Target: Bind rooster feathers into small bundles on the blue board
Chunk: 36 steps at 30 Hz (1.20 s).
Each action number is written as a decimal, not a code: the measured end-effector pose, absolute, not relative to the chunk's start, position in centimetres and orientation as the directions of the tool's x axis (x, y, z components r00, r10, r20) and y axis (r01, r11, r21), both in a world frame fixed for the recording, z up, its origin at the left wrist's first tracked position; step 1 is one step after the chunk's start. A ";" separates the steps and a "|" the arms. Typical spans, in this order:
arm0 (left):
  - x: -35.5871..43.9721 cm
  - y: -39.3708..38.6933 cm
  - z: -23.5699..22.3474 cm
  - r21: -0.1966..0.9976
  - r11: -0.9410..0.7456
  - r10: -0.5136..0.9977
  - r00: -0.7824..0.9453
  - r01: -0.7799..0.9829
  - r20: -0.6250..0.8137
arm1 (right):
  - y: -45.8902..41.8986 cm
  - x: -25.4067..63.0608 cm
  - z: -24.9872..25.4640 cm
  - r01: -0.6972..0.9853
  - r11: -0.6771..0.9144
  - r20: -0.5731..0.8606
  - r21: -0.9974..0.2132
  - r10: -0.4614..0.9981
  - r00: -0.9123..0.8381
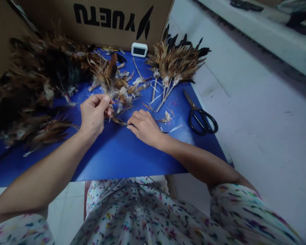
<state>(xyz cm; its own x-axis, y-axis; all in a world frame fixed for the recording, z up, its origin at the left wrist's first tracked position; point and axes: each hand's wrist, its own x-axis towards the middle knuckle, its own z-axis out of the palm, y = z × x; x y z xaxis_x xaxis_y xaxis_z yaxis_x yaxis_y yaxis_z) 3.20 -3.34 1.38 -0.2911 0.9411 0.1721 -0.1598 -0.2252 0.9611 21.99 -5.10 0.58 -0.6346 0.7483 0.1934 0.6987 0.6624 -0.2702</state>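
My left hand (95, 110) is closed, thumb against fingers, around the base of a small bundle of brown and dark feathers (109, 73) that points up and away from me. To its right, my right hand (144, 126) is low over the blue tabletop, fingers curled together at the end of a thin brown feather (119, 121). Loose brown feathers with pale fluffy bases (123, 93) lie just beyond both hands. A thin stick (137, 67) lies among them. Several feather bundles on sticks (173, 63) rest at the back right.
Large heaps of feathers (40, 68) cover the left of the blue table (132, 163). Black-handled scissors (202, 119) lie at the right edge. A small white digital clock (139, 50) stands before a cardboard box (112, 34). A clear plastic strip (175, 128) lies near my right wrist.
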 end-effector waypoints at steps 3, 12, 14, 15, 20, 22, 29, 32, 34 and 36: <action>3.3 -3.5 1.1 0.961 -0.217 0.951 -0.259 -0.173 0.168 | -5.2 21.6 0.9 0.723 0.659 0.135 -0.207 0.752 -0.646; 3.3 -3.7 1.4 0.962 -0.164 0.969 -0.220 -0.217 0.116 | -5.2 22.4 1.5 0.607 0.636 0.187 -0.476 0.748 -0.637; 3.3 -3.7 1.5 0.962 -0.149 0.971 -0.216 -0.227 0.100 | -5.3 22.9 1.9 0.520 0.589 0.220 -0.619 0.766 -0.604; 3.2 -3.7 1.5 0.963 -0.140 0.973 -0.213 -0.231 0.091 | -5.3 23.2 2.1 0.476 0.551 0.224 -0.686 0.782 -0.582; 3.2 -3.7 1.4 0.959 -0.112 0.980 -0.187 -0.259 0.064 | -4.8 24.5 2.9 0.262 0.280 0.101 -0.924 0.837 -0.537; 3.1 -3.7 1.3 0.957 -0.106 0.983 -0.171 -0.269 0.061 | -4.4 25.0 3.2 0.203 0.170 0.017 -0.964 0.805 -0.593; 3.1 -3.8 0.9 0.953 -0.102 0.992 -0.098 -0.284 0.077 | -3.7 25.8 3.6 0.047 -0.047 -0.065 -0.998 0.794 -0.605; 3.2 -3.7 0.9 0.951 -0.123 0.991 -0.094 -0.284 0.100 | -3.3 25.5 3.5 -0.082 -0.172 -0.115 -0.982 0.877 -0.467; 3.4 -3.8 0.8 0.952 -0.143 0.988 -0.088 -0.270 0.123 | -2.9 25.3 3.3 -0.147 -0.225 -0.155 -0.963 0.912 -0.379; 3.6 -3.9 0.7 0.958 -0.169 0.985 -0.073 -0.233 0.157 | -2.5 25.2 3.0 -0.186 -0.224 -0.163 -0.957 0.942 -0.294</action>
<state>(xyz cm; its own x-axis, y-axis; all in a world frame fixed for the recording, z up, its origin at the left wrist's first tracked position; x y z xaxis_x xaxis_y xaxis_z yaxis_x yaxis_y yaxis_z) 3.55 -3.91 0.69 -0.0729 0.9850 0.1565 -0.2327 -0.1694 0.9577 25.16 -2.54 3.02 -0.2937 0.9419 -0.1630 -0.1856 -0.2235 -0.9569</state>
